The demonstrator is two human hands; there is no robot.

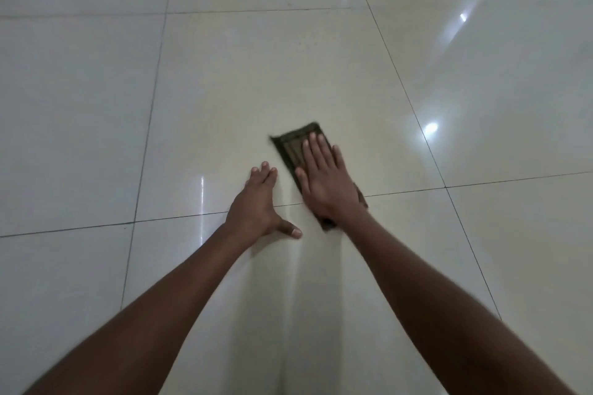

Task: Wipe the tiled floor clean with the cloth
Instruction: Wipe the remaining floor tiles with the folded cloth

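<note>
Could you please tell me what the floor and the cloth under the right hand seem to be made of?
Floor: probably glazed ceramic or porcelain tile; glossy cream surface mirrors lights, thin dark grout lines. Cloth: looks like woven fabric, dark olive, matte, folded flat, one corner frayed.

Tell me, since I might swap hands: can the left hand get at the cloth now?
Probably yes. The left hand rests flat on the floor just beside the cloth, with only bare tile between them. The right hand covers most of it, leaving its far left corner free.
</note>
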